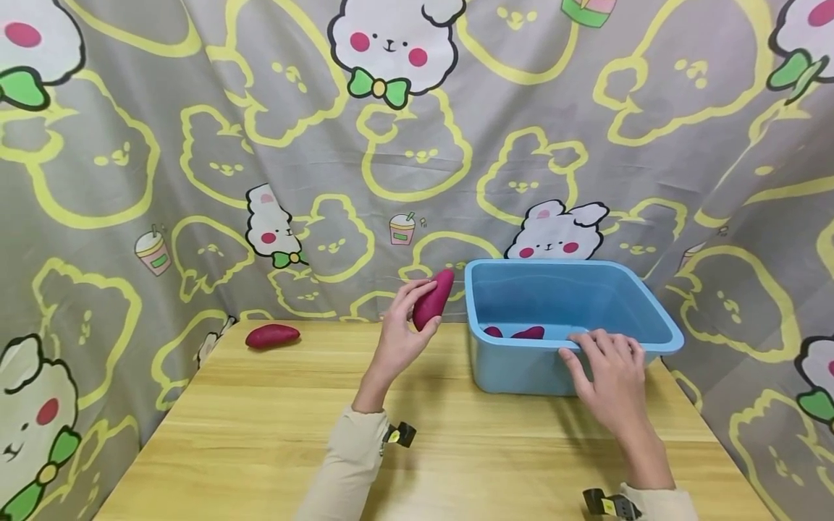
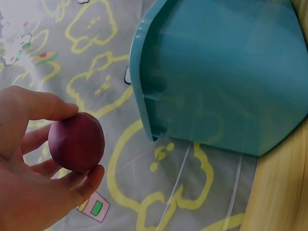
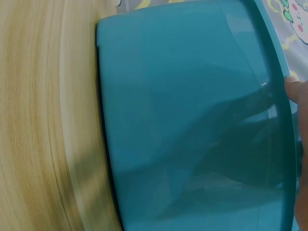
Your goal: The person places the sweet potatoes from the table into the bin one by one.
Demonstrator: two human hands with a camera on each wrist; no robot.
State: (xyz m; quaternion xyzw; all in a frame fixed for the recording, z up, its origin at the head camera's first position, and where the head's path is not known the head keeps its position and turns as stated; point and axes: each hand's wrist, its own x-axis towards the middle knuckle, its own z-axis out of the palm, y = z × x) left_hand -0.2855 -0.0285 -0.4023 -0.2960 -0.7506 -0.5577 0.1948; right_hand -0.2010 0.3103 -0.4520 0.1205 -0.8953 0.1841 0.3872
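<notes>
My left hand [image 1: 399, 336] holds a purple-red sweet potato [image 1: 433, 300] between thumb and fingers, raised above the table just left of the blue plastic tub [image 1: 521, 369]. In the left wrist view its rounded end [image 2: 77, 142] faces the camera, with the tub's side [image 2: 231, 82] to the right. My right hand [image 1: 612, 373] grips the tub's near rim, fingers over the edge and thumb at the outer side. Inside the tub lie at least two sweet potatoes [image 1: 529, 333], partly hidden by the front wall. Another sweet potato [image 1: 272, 336] lies at the table's back left.
The light wooden table [image 1: 274, 434] carries the tub at its back right. A grey patterned curtain [image 1: 417, 174] hangs behind the table and along both sides. Dark camera mounts [image 1: 400, 434] sit on both wrists.
</notes>
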